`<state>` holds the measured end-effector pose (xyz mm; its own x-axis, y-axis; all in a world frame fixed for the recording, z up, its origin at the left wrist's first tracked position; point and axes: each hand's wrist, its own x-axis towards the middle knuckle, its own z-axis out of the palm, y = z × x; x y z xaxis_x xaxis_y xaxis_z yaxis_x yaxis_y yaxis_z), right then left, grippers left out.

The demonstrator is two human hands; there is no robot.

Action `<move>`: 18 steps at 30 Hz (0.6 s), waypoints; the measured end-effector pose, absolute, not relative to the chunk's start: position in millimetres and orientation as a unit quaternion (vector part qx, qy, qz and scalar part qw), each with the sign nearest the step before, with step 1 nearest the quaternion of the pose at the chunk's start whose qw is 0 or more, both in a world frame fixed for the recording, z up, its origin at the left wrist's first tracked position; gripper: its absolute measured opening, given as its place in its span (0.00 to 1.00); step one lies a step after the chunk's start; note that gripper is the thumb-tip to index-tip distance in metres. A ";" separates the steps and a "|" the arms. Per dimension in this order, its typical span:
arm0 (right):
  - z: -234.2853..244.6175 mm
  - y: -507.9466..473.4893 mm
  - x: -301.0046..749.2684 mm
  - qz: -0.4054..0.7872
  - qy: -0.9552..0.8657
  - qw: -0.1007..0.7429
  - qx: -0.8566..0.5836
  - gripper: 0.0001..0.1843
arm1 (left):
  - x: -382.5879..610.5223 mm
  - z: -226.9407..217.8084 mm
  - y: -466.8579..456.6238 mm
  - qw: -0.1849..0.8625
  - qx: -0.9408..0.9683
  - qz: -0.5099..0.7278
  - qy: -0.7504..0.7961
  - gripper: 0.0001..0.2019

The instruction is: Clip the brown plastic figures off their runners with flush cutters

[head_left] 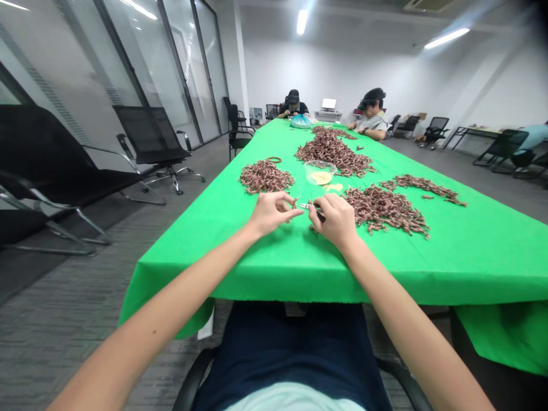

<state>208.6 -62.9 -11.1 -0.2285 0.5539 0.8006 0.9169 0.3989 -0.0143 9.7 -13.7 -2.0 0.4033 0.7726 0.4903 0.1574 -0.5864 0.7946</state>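
Observation:
My left hand [270, 213] is closed in a pinch over the table's near half, with a small brown knobbly piece [294, 203] at its fingertips. Just to its right, my right hand [336, 218] is wrapped round a small tool with a dark handle and a shiny metal tip [303, 205]. That tip points left, close to the piece; whether they touch I cannot tell. Beyond the hands stands a clear plastic bowl [320, 172] with pale yellowish bits in it. More pale bits [333, 187] lie on the cloth in front of the bowl.
Piles of similar brown pieces lie on the green cloth [240, 251]: a left heap [266, 177], a far heap [334, 153], a right heap [385, 208]. A brown ring [274, 160] and a blue bag [300, 121] are farther off. Two people sit at the table's far part.

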 end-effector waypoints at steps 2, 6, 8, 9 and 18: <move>-10.8 -63.5 208.9 -0.268 -0.747 0.366 -0.486 0.17 | 9.8 -1.8 -13.6 0.342 0.764 0.455 0.303 0.21; -10.3 -65.3 208.7 -0.308 -0.745 0.348 -0.478 0.17 | 9.8 -2.3 -13.1 0.347 0.762 0.455 0.303 0.20; -10.1 -66.2 208.3 -0.320 -0.745 0.341 -0.476 0.17 | 9.7 -2.5 -13.0 0.350 0.761 0.456 0.302 0.20; -10.0 -66.6 208.1 -0.324 -0.744 0.338 -0.476 0.17 | 9.6 -2.6 -13.0 0.352 0.760 0.456 0.302 0.20; -8.8 -66.8 207.8 -0.334 -0.747 0.325 -0.475 0.17 | 9.4 -1.9 -13.3 0.361 0.759 0.449 0.303 0.21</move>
<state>207.8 -66.8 -8.8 -0.3382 0.4920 0.8022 0.9260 0.3260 0.1905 9.4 -13.3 -1.9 0.4137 0.7840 0.4628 0.1366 -0.5560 0.8198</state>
